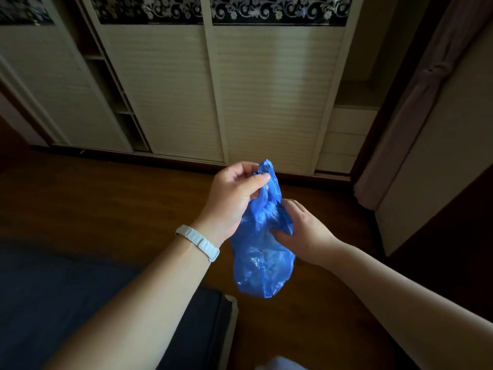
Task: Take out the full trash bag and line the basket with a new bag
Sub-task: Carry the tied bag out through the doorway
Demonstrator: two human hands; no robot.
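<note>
A blue plastic trash bag hangs in the air in front of me, bulging at the bottom and gathered at the top. My left hand, with a white band on its wrist, pinches the twisted top of the bag between thumb and fingers. My right hand grips the bag's right side just below the gathered neck. No basket is in view.
White sliding wardrobe doors stand straight ahead above a brown wooden floor. A dark blue mattress or sofa edge fills the lower left. A tied-back curtain and a pale panel are at the right.
</note>
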